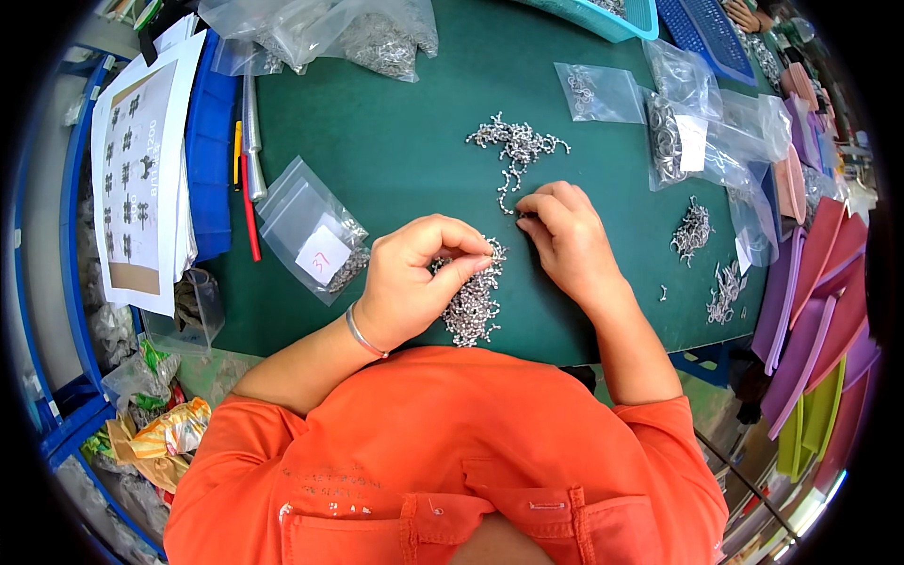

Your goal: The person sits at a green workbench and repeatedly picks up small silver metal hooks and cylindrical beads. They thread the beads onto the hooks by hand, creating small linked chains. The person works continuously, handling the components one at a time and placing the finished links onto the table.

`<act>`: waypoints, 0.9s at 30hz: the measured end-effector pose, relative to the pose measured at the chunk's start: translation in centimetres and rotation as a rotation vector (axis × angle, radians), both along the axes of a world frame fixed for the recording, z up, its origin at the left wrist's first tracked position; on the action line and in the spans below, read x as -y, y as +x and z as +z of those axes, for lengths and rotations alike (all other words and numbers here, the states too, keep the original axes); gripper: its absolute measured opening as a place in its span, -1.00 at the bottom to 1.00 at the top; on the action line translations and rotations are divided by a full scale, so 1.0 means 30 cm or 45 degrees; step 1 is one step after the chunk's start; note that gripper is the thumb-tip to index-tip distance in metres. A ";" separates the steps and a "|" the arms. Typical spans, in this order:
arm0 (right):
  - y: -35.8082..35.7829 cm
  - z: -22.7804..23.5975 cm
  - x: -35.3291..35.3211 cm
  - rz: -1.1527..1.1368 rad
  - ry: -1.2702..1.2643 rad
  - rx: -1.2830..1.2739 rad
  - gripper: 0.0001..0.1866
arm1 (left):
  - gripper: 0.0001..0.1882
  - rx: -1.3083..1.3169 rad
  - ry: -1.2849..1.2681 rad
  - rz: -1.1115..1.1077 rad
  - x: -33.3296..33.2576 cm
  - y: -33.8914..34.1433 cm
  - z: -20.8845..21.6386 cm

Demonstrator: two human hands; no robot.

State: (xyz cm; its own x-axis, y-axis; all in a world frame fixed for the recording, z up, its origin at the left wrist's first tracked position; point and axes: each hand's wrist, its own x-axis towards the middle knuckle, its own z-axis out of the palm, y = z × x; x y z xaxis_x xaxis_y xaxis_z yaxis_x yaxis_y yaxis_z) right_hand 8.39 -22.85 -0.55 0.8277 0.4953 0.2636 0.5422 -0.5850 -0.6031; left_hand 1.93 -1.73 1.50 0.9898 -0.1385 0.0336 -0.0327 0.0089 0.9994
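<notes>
My left hand (419, 273), with a metal bangle (365, 331) at its wrist, is closed in a pinch at the top of a heap of small silver metal pieces (471, 311). Thumb and forefinger meet there; what lies between them is too small to make out. Across from it, my right hand (570, 240) is also pinched. Its fingertips are beside the trailing tail of a second heap of linked silver pieces (523, 141), and whatever they hold is hidden.
Bags of metal parts (315, 235) lie left, others (673, 141) right. Small piles of silver hooks (692, 231) and longer pieces (725, 294) sit at the right. Red and yellow pens (250, 207) rest by a blue bin (209, 151). Stacked coloured trays (800, 311) flank the table.
</notes>
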 end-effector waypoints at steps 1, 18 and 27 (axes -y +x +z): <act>-0.005 0.006 0.004 -0.034 -0.003 -0.007 -0.81 | -0.85 0.082 0.039 0.000 -0.002 0.000 -0.002; -0.088 0.055 -0.003 -0.084 0.539 -0.523 -0.98 | -0.82 -0.342 0.044 -0.091 0.020 0.037 0.019; -0.010 0.062 -0.044 -0.012 0.312 -0.087 -0.93 | -0.87 -0.258 -0.301 0.073 0.018 0.026 -0.010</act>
State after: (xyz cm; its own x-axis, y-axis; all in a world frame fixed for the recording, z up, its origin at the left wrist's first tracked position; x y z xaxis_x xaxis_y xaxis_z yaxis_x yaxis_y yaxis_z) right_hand 8.10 -21.52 1.31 0.8518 0.4159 0.3184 0.4907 -0.4212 -0.7627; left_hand 2.71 -2.26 1.20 0.9856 -0.0943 -0.1404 0.1597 0.2453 0.9562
